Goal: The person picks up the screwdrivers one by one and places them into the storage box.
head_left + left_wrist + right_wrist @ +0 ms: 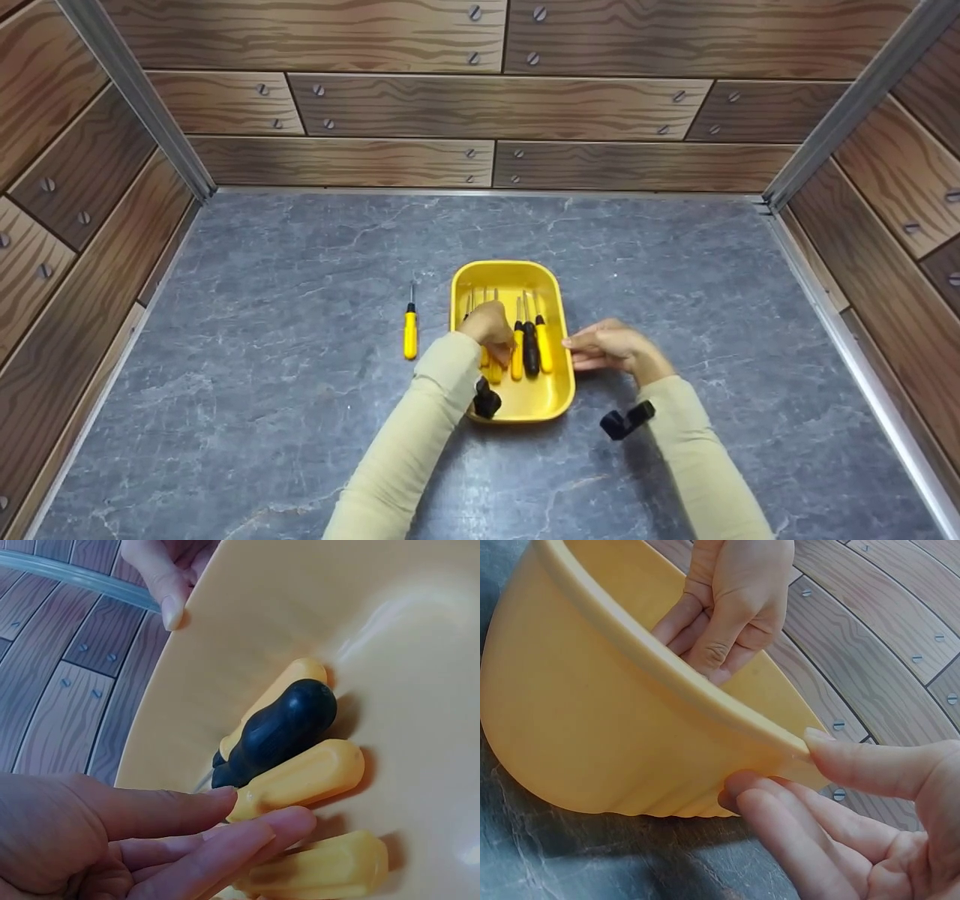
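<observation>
A yellow plastic tray point(525, 401) holds several screwdrivers side by side. Inside it, my left hand point(491, 330) reaches down from the left among the handles. In the left wrist view its thumb and nearly straight fingers point(202, 855) lie beside a yellow screwdriver point(307, 776), with nothing clearly gripped; the fingertips partly cover another yellow screwdriver point(330, 866). A black screwdriver point(531, 349) lies farther right, next to one more yellow screwdriver point(544, 345). My right hand point(611, 346) pinches the tray's right wall, thumb on the rim and fingers against the outside.
Left of the tray, a yellow screwdriver with a black collar point(410, 334) lies alone on the grey marbled surface point(285, 360), shaft pointing away. Wood-patterned panels point(495, 105) wall the back and both sides, with metal strips along the edges.
</observation>
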A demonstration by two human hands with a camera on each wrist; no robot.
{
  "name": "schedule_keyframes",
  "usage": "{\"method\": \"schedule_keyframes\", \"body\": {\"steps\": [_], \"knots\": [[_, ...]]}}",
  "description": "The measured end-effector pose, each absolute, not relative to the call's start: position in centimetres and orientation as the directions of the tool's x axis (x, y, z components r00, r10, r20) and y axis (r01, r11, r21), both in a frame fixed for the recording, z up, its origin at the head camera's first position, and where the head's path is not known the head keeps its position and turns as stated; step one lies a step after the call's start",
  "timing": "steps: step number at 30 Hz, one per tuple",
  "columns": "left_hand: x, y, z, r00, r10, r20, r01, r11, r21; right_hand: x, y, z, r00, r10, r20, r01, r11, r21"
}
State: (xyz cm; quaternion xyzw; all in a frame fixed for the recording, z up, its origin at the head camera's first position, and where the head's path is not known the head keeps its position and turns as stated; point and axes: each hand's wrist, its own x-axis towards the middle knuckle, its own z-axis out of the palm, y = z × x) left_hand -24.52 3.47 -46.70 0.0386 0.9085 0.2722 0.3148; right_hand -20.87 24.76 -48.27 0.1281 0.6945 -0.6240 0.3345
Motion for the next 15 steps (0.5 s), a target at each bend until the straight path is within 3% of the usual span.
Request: {"method": "schedule_keyframes", "body": {"steps": [10, 15], "knots": [[-24.63, 3.44, -46.3, -0.793, 0.213, -0.57, -0.199, 0.794, 0.574, -20.88, 24.66, -48.51, -0.752, -0.243, -0.612, 0.581, 0.193, -0.791], [-24.48, 3.31, -46.02, -0.797, 0.249, -0.551, -0.16, 0.792, 0.589, -20.85, 24.66, -48.57, -0.757, -0.243, -0.607, 0.576, 0.191, -0.795]]}}
